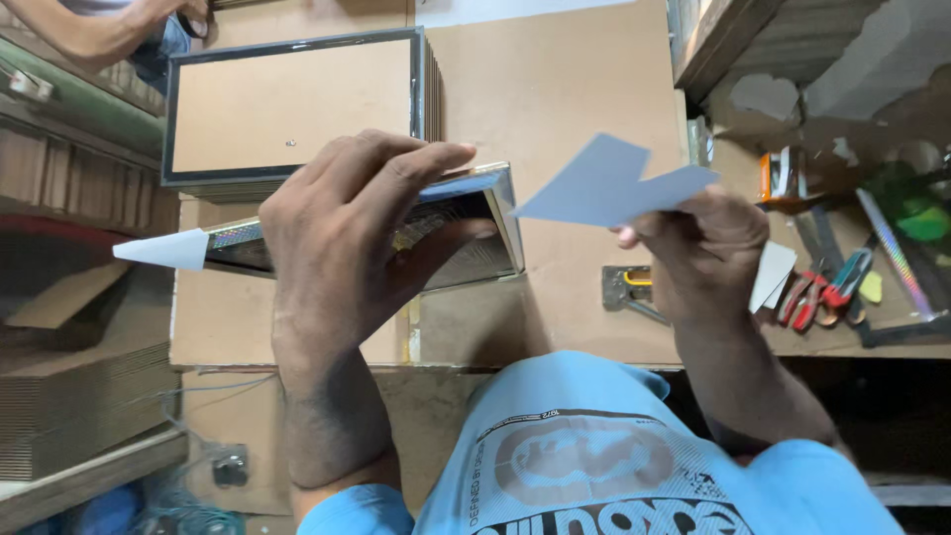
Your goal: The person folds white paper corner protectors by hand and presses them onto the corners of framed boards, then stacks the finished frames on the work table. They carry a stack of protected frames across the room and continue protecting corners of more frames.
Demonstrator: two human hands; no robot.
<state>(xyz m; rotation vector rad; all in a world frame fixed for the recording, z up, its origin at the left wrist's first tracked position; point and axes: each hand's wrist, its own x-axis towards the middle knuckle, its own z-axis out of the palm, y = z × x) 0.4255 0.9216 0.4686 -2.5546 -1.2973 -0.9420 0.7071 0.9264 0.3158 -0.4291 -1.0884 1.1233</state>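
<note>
The left hand (347, 238) gripped a shiny picture frame (466, 223) tilted above the surface (555, 89); the right hand (708, 253) pinched a grey card corner (604, 183) (loosely, it seemed), which could slip or crumple against the frame's edge.

Left hand (347, 233) raised mid-scene, palm down, fingers curled closed in a grip. Right hand (708, 253) at right, fingers pinched closed, forearm angled toward near edge.

A shiny, silver-edged picture frame (466, 223) is tilted beside a grey cardboard corner piece (604, 185).
</note>
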